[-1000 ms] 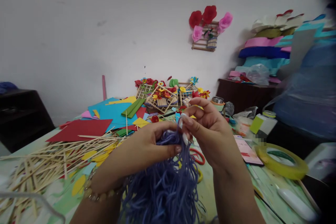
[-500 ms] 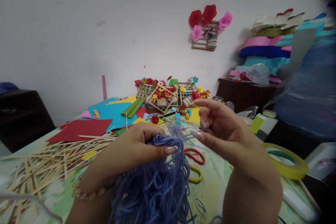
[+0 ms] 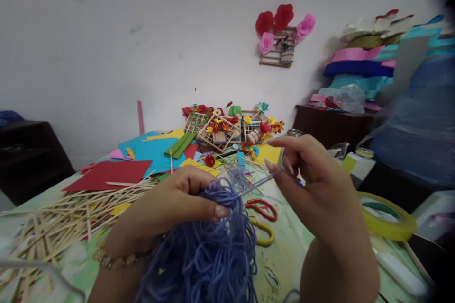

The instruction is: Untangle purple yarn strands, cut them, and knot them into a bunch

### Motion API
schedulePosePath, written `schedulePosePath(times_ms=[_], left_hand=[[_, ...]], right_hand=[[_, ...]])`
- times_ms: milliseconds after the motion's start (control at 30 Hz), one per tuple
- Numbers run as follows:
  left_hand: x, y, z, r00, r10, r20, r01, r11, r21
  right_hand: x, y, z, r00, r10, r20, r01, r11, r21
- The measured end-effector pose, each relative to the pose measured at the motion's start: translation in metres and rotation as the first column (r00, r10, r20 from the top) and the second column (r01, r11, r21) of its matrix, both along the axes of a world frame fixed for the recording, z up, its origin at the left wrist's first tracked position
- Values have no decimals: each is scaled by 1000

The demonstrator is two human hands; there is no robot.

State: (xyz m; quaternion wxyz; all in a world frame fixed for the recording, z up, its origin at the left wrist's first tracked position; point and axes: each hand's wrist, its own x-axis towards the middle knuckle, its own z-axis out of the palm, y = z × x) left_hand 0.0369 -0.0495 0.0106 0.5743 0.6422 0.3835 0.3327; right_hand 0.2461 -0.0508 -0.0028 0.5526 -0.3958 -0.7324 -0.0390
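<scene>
As the head view is looking forward and down: work is going on above a pale green, paint-marked counter.
Left hand: its grip is pinching the gathered top of a purplish-blue yarn bundle, the thumb lying across the front; a beaded bracelet is circling the wrist.
Yarn bundle: hanging at lower middle, loose ends are spilling to the bottom edge; cannot tell whether any are touching the counter.
Right hand: its grip is pinching thin strands between thumb and a curled finger, while the index finger is pointing outward.
Strands: these are stretching straight, slanting up from the bundle's top to the right hand.
Just right of bundle: a red handle and a yellow handle are lying near each other.
Far right: a yellow tape roll is resting near the right forearm.
Left side: wooden sticks are lying crisscross, a red paper sheet resting behind.
Back: flowered lattice pieces are standing near the wall.
</scene>
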Motion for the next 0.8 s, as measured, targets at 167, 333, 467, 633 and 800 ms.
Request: schedulePosePath(times_ms=[167, 333, 467, 633, 800], left_hand=[[1, -5, 0, 996, 66, 59, -59, 993, -105], [0, -3, 0, 999, 23, 41, -21, 999, -44], [3, -2, 0, 998, 33, 48, -32, 999, -20], [-1, -1, 1, 996, 88, 18, -87, 995, -41], [-19, -2, 4, 984, 143, 103, -129, 982, -137]], right_hand=[[-13, 5, 0, 944, 136, -302, -131, 991, 38], [-17, 8, -1, 751, 470, -464, -600, 779, -182], [-23, 9, -3, 545, 546, -636, -818, 511, -263], [-22, 11, -7, 709, 420, -566, -631, 737, -243], [0, 9, -4, 960, 185, -210, -228, 952, -203]])
